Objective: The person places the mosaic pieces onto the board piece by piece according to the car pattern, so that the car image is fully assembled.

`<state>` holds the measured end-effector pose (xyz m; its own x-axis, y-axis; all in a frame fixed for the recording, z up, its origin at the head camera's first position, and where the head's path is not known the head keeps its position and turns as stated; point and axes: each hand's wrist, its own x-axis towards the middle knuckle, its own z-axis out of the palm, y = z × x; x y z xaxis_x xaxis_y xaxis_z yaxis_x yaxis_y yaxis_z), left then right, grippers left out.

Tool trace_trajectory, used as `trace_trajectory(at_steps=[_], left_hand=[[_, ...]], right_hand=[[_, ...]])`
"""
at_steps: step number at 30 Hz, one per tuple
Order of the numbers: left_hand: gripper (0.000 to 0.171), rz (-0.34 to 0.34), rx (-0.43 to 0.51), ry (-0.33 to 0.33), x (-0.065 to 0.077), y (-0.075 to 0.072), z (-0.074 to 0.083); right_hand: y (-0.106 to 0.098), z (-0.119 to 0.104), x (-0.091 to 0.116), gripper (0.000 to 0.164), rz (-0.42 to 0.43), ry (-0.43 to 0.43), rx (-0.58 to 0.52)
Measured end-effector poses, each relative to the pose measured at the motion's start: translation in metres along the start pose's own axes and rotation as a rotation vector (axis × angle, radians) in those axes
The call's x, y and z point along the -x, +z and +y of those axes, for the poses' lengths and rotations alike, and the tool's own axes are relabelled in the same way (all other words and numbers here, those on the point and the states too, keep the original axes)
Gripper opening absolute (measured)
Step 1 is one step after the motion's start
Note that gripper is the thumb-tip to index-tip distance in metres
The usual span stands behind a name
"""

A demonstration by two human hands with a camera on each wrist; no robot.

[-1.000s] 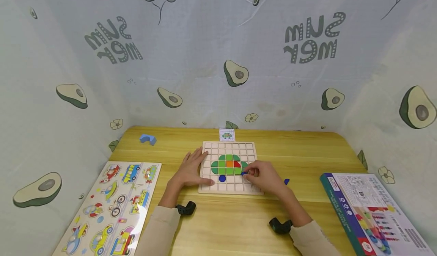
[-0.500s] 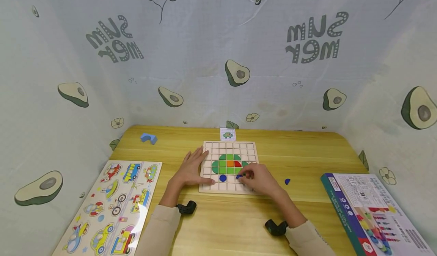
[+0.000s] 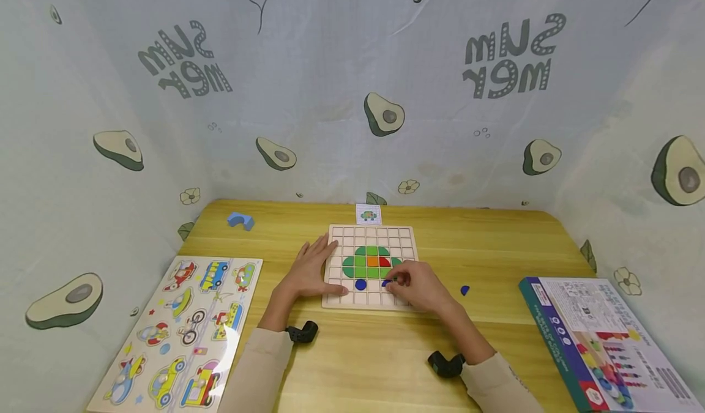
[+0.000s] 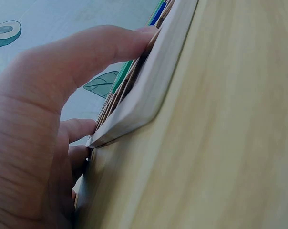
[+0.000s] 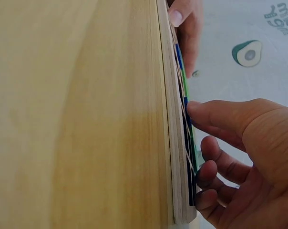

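Observation:
A wooden grid board (image 3: 344, 300) lies on the table, with green, orange and red pieces forming a rounded shape. Below that shape a blue round (image 3: 360, 284) fills one cell. My left hand (image 3: 311, 272) rests on the board's left side, fingers spread along the edge and thumb on the surface, as the left wrist view also shows. With thumb and fingertips my right hand (image 3: 415, 284) pinches a small blue piece (image 3: 385, 283) at a cell right of the round; the fingers partly hide it. A blue half-round piece (image 3: 465, 290) lies on the table to the right.
Behind the board stands a small picture card (image 3: 368, 214). A vehicle puzzle board (image 3: 176, 333) takes up the left, with a blue arch block (image 3: 240, 220) beyond it. On the right lies a printed box (image 3: 600, 339). A patterned cloth hangs around the table.
My right hand has moved the blue piece left and slightly down, to a cell beneath the green row, and has stayed there since. The left hand keeps its place on the board.

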<state>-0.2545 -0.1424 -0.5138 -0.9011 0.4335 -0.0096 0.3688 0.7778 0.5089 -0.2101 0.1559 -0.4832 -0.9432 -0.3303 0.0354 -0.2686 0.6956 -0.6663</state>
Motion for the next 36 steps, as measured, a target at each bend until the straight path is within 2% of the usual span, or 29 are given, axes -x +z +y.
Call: trace_trajectory(at_steps=[11, 17, 23, 30, 36], left_hand=[[0.121, -0.013, -0.006, -0.008, -0.002, -0.001, 0.0], [0.121, -0.014, -0.015, -0.007, -0.002, -0.001, 0.001], [0.121, -0.016, -0.004, -0.009, 0.0, -0.002, 0.003], [0.121, -0.007, -0.001, 0.008, -0.001, -0.001, 0.003], [0.121, -0.003, 0.002, 0.003, 0.0, -0.001, 0.002]], right_hand=[[0.0, -0.002, -0.004, 0.006, -0.013, 0.058, -0.013], [-0.003, 0.007, -0.003, 0.004, 0.006, 0.062, -0.057], [-0.018, 0.017, 0.006, 0.006, 0.054, 0.066, -0.049], [-0.038, 0.027, 0.023, 0.014, 0.11, 0.128, -0.013], [-0.052, 0.045, 0.036, 0.015, 0.157, 0.121, 0.026]])
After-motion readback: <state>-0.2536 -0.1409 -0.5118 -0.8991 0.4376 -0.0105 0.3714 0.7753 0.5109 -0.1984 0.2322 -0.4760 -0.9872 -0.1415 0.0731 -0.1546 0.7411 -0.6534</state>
